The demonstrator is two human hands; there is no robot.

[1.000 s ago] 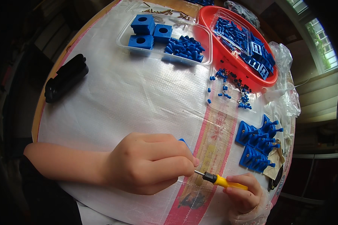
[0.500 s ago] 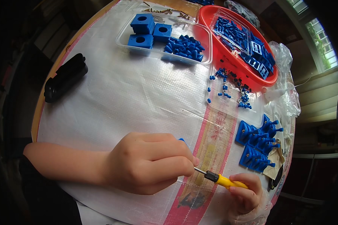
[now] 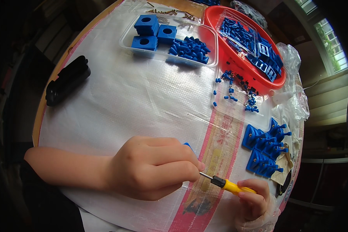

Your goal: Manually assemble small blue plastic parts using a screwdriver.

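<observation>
My left hand [image 3: 154,168] is closed over the table, back of the hand up. Most of what it grips is hidden; only a small bit of blue plastic [image 3: 188,145] shows past the knuckles. In my right hand [image 3: 255,197] is the yellow handle of a screwdriver [image 3: 232,187] with a black collar. Its metal shaft points left and runs in to the left fingertips, where the tip is out of sight. A loose clear plastic covering wraps the right wrist.
Assembled blue pieces [image 3: 263,146] stand at the right. Farther back are a clear tray [image 3: 241,110] of small blue parts, a red basin [image 3: 281,79] of blue pieces and a clear container [image 3: 123,43] with blue blocks. A black case [image 3: 68,80] lies far left.
The fingers of my right hand have shifted slightly to the right on the screwdriver handle. My left hand stays in place.
</observation>
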